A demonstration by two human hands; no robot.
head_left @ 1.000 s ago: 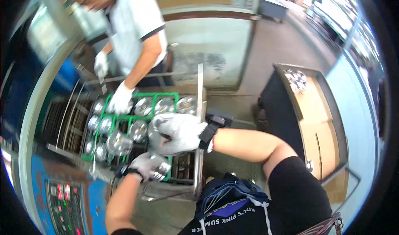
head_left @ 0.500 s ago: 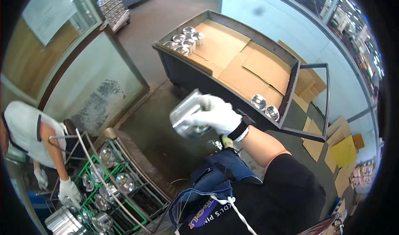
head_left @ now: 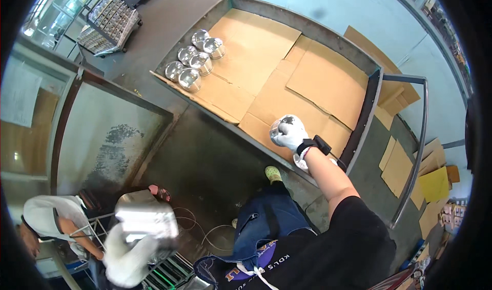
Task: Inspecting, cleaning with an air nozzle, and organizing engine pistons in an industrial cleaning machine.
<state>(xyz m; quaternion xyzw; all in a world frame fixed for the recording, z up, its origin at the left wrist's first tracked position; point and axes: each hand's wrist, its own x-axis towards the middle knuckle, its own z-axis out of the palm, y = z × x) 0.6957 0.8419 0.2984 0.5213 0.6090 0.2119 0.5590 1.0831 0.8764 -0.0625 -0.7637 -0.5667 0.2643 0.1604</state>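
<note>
My right hand [head_left: 292,135], in a white glove with a black band at the wrist, is closed on a shiny metal piston [head_left: 279,123]. It is at the near right part of a cardboard-lined cart [head_left: 205,108]; whether the piston rests on the cardboard, I cannot tell. Beneath my wrist, another piston [head_left: 300,163] is mostly hidden. Several pistons [head_left: 201,62] stand grouped at the cart's left end. My left hand is out of view. At the lower left, a co-worker's gloved hand [head_left: 125,262] holds up a motion-blurred piston [head_left: 146,221].
A co-worker [head_left: 54,215] bends at the left beside a metal rack [head_left: 171,272] with green edging. A bent metal handle [head_left: 421,151] juts from the cart's right end. Flattened cardboard [head_left: 394,162] lies on the floor beyond it. A loaded trolley [head_left: 110,23] stands far left.
My right hand has carried its piston right, from above the floor to the cart. The co-worker's hand has come up from the rack with a piston. The view has shifted.
</note>
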